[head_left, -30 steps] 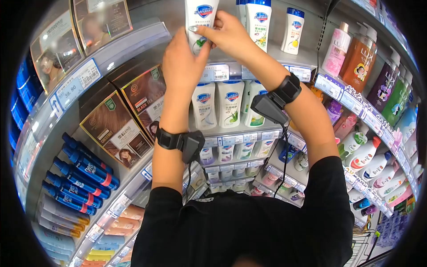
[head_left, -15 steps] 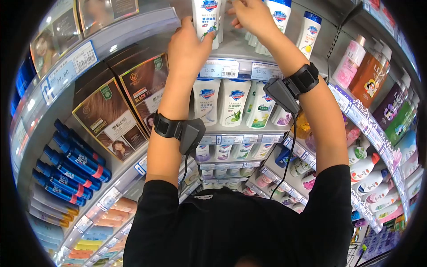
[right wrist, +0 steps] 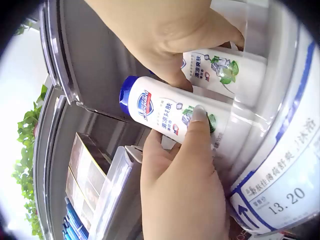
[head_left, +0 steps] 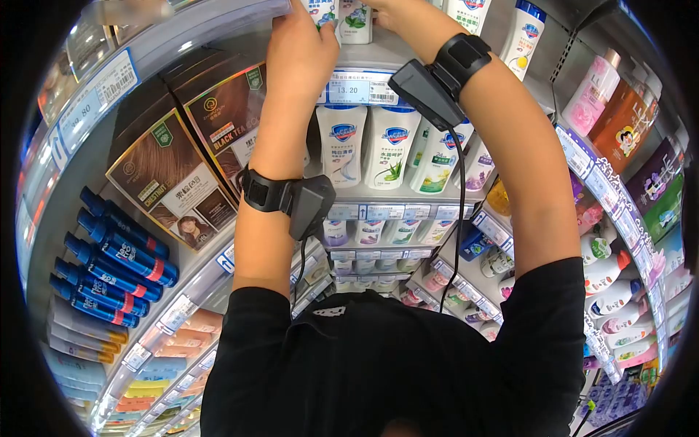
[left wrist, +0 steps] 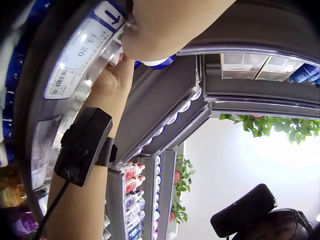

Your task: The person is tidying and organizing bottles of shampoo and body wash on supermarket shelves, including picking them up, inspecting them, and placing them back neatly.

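Above the left end of the price tag (head_left: 348,90), the left hand (right wrist: 182,187) grips a white bottle (right wrist: 162,107); just right, over the tag's middle, the right hand (right wrist: 172,32) curls round a second bottle (right wrist: 230,70), tight quarters, and if hands knock, either could topple off the shelf (head_left: 397,51)

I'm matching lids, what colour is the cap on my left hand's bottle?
The cap is blue; best in right wrist view.

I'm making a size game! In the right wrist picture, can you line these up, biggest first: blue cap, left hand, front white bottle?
1. Left hand
2. Front white bottle, partly covered by that hand
3. Blue cap, easily the smallest
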### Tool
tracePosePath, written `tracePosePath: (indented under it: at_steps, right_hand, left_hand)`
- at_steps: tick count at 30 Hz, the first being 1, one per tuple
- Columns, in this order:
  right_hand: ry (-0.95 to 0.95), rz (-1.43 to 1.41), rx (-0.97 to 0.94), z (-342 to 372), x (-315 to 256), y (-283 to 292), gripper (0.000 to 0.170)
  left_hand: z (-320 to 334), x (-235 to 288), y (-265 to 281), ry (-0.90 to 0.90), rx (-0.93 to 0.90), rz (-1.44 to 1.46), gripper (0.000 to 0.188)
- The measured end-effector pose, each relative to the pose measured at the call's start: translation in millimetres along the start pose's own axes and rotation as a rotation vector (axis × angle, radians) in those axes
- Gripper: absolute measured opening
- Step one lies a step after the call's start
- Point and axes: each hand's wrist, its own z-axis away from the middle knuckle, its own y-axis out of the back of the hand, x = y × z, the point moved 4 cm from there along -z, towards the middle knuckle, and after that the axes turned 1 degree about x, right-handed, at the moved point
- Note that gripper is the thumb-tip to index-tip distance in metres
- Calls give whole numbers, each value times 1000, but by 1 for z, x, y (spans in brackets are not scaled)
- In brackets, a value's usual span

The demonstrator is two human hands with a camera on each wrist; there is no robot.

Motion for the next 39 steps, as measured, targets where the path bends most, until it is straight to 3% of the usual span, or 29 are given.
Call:
tracePosePath:
  at_steps: [5, 8, 14, 20, 21, 22, 23, 26, 27, 29, 30, 32, 33, 36, 39]
  right_hand:
    - [-209, -267, -46, -19, 27, -10, 15]
    - [-140, -280, -56, -21, 26, -11, 15]
    - [-280, -122, 182, 37, -22, 6, 17]
    - [-199, -45, 367, 69, -46, 8, 55]
    - [-200, -54, 314, 67, -43, 9, 60]
    - [-199, -63, 260, 62, -37, 11, 65]
    - [-193, -72, 206, 59, -32, 11, 71]
    - [-130, -117, 305, 71, -34, 8, 72]
    - [-173, -78, 307, 75, -37, 7, 67]
    - [-82, -67, 260, 53, -23, 13, 66]
    - [-92, -63, 291, 53, -25, 13, 34]
    - [-94, -72, 301, 47, -17, 17, 53]
    - [-106, -97, 279, 48, -19, 16, 78]
    - [-110, -72, 299, 54, -24, 16, 79]
    - [-125, -43, 319, 56, -25, 15, 80]
  left_hand:
    - [0, -5, -1, -8, 1, 9, 69]
    - [0, 0, 3, -28, -5, 10, 68]
    - [2, -4, 2, -84, 23, -5, 62]
    - [-3, 3, 3, -73, -66, 104, 59]
    - [-2, 8, 5, -80, -93, 141, 59]
    - [-7, -1, 2, 6, -231, 158, 60]
    - [-11, -9, 0, 10, -241, 132, 54]
    - [-18, -24, -8, 57, -289, 96, 38]
    - [-19, -23, -7, 109, -324, 133, 38]
    - [-19, -22, -7, 217, -397, 207, 38]
    - [-21, -27, -11, 215, -396, 244, 36]
    - [-23, -39, -15, 153, -386, 187, 42]
    - [-24, -43, -17, 144, -383, 198, 43]
    - [-24, -42, -19, 133, -365, 247, 50]
    - [-22, -26, -12, 252, -391, 313, 57]
